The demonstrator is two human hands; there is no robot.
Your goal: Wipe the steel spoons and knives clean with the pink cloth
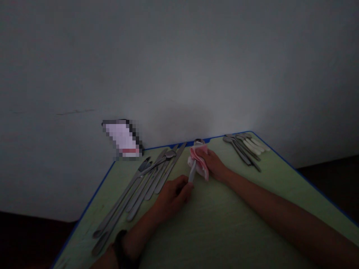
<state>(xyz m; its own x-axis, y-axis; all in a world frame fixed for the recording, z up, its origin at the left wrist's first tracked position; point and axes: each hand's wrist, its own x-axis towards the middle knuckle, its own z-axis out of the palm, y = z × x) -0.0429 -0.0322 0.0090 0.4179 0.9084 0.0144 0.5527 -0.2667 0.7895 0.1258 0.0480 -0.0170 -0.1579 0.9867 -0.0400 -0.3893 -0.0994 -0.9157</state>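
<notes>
Left hand (175,192) is gripping, fingers curling tight around the handle end of a metal spoon (192,173), and it's holding low, probably so that the upper part is staying free for the cloth. Now look across: the right hand (210,162) is clasping a pink and white cloth (202,172), folding it around the spoon's middle, and I'd say the loose wrap is letting fabric touch both faces at once. Just past the cloth, a shiny rounded tip is peeking out; that's looking like the bowl. So the spoon is sitting between the two hands, over the far middle of the green table (252,220), angling away from the person.

Over on the left, knives (171,168) are lying in a slanting row, handles pointing nearer the person, and another spoon (169,154) is resting across them. Away to the right, more cutlery (241,151) is bunching together, some white-handled pieces (254,145) among it. Those groups are flanking the hands, seemingly leaving the elbows room. And at the far left corner a blurred-out device (122,134) is leaning against the wall (179,67), perhaps because it's needing the support to be standing.
</notes>
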